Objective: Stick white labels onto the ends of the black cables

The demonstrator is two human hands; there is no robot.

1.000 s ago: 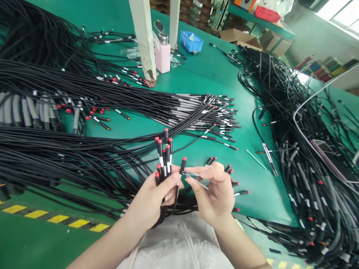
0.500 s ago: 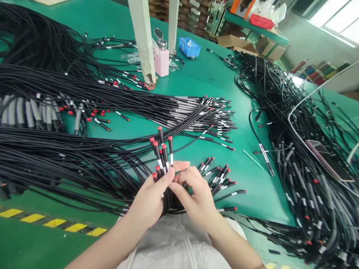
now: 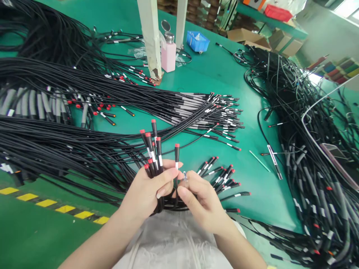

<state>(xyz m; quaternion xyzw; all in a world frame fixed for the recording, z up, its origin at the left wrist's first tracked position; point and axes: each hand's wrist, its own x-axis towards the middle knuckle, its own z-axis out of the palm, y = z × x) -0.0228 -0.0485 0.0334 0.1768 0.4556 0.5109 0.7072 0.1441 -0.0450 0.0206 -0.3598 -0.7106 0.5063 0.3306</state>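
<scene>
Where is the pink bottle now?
In the head view the pink bottle stands far across the green table, just right of the white post and left of the blue tray.

right hand (image 3: 200,203) moved against left hand (image 3: 148,194) | single cable end (image 3: 177,149) now upright beside bundle (image 3: 153,151)

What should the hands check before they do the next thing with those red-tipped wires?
1. Left hand has a firm grip on the bundle, red tips pointing up: ok.
2. The single cable stands apart from the bundle: ok.
3. Right hand pinches the small metal piece right beside that cable: ok.
4. Metal piece closed around the single cable: cannot tell, fingers hide it.
5. Loose cables lie on the table beyond the right hand, not tangled with the held ones: ok.
</scene>
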